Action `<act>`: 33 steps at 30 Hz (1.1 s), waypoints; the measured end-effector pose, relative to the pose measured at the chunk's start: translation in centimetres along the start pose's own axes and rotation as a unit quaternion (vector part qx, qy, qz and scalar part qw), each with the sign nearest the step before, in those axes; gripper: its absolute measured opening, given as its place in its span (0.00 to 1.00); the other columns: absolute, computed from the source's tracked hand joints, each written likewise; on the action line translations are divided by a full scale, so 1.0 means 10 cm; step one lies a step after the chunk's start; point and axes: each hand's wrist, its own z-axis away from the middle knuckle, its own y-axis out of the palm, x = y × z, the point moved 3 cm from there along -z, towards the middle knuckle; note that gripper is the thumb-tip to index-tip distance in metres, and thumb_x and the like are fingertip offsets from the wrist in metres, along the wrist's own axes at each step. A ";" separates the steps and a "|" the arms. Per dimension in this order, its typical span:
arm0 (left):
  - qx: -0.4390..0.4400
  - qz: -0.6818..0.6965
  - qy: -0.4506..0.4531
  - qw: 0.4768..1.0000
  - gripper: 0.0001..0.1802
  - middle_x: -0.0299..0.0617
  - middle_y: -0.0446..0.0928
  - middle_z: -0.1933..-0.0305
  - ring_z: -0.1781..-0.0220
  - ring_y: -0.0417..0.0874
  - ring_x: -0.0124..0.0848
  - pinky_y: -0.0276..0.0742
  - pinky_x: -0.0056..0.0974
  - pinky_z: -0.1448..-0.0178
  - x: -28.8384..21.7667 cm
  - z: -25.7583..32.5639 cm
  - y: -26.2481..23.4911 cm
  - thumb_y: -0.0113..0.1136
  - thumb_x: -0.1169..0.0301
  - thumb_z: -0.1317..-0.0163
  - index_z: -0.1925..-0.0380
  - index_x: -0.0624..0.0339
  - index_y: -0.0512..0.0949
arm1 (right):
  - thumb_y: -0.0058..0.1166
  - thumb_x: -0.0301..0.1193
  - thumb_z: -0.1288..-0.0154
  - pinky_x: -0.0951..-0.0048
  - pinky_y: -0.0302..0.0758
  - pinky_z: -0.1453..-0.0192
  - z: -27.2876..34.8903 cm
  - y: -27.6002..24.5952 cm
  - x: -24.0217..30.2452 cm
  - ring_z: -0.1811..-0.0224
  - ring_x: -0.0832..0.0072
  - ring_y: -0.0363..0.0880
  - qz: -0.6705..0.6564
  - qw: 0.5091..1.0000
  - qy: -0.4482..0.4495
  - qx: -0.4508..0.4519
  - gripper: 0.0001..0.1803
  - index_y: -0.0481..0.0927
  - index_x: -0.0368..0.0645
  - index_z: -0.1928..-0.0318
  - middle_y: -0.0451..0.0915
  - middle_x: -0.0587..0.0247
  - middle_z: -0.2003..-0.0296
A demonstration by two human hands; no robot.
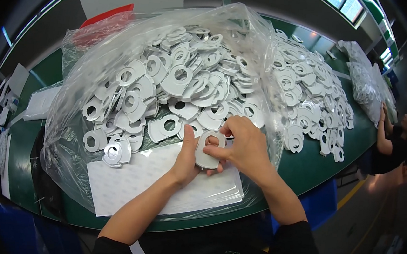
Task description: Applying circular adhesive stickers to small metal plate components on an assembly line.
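Between my two hands is a flat grey-white part (205,157) with a round hole near its far end. My left hand (188,159) grips it from the left side and beneath, thumb raised along its edge. From the right, my right hand (245,145) closes on the same part, with its thumb across the hole and its index finger bent at the far rim. Below the hands lies a stack of white sheets (160,174). Just beyond them rises a heap of similar grey-white parts (176,81) on a clear plastic bag.
A second pile of such parts (307,97) spreads over the green table (316,170) at the right. Clear plastic film (75,149) drapes around the near heap. A red tray (107,16) stands behind it. At far right, a person (391,138) handles a plastic bag (364,85).
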 end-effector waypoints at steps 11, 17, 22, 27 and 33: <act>-0.040 0.097 -0.065 0.992 0.50 0.46 0.76 0.72 0.75 0.79 0.35 0.65 0.32 0.78 -0.05 0.02 -0.02 0.13 0.26 0.43 0.60 0.60 0.71 | 0.61 0.30 0.44 0.76 0.74 0.66 -0.03 -0.01 -0.12 0.74 0.76 0.78 -0.177 0.974 0.100 0.103 0.11 0.80 0.32 0.69 0.79 0.59 0.77; -0.025 0.133 -0.037 0.990 0.48 0.50 0.74 0.48 0.54 0.79 0.37 0.78 0.36 0.59 -0.18 0.10 0.16 0.21 0.30 0.39 0.38 0.59 0.62 | 0.57 0.32 0.40 0.78 0.73 0.71 -0.12 0.08 -0.41 0.76 0.78 0.76 -0.381 0.905 0.158 0.104 0.10 0.80 0.36 0.68 0.79 0.67 0.76; -0.123 -0.311 0.176 0.926 0.25 0.47 0.73 0.46 0.47 0.76 0.37 0.74 0.37 0.50 -0.69 0.24 -0.07 0.59 0.64 0.38 0.44 0.62 0.68 | 0.55 0.31 0.35 0.87 0.65 0.72 -0.23 -0.43 -0.95 0.71 0.88 0.68 -0.677 0.661 0.191 -0.261 0.09 0.77 0.42 0.56 0.75 0.73 0.67; -0.275 -0.741 0.232 0.567 0.19 0.47 0.74 0.55 0.52 0.73 0.46 0.70 0.44 0.50 -0.72 0.38 -0.30 0.65 0.70 0.49 0.58 0.65 0.73 | 0.56 0.30 0.36 0.86 0.67 0.68 -0.22 -0.29 -0.90 0.68 0.87 0.69 -0.663 0.667 0.232 -0.246 0.12 0.75 0.45 0.53 0.75 0.73 0.63; -0.271 -0.745 0.171 0.585 0.23 0.51 0.73 0.57 0.54 0.72 0.46 0.68 0.45 0.53 -0.62 0.35 -0.46 0.65 0.73 0.50 0.54 0.65 0.70 | 0.61 0.30 0.43 0.78 0.73 0.65 -0.10 0.11 -0.13 0.68 0.77 0.78 -0.235 0.947 -0.028 0.216 0.10 0.81 0.40 0.61 0.78 0.67 0.72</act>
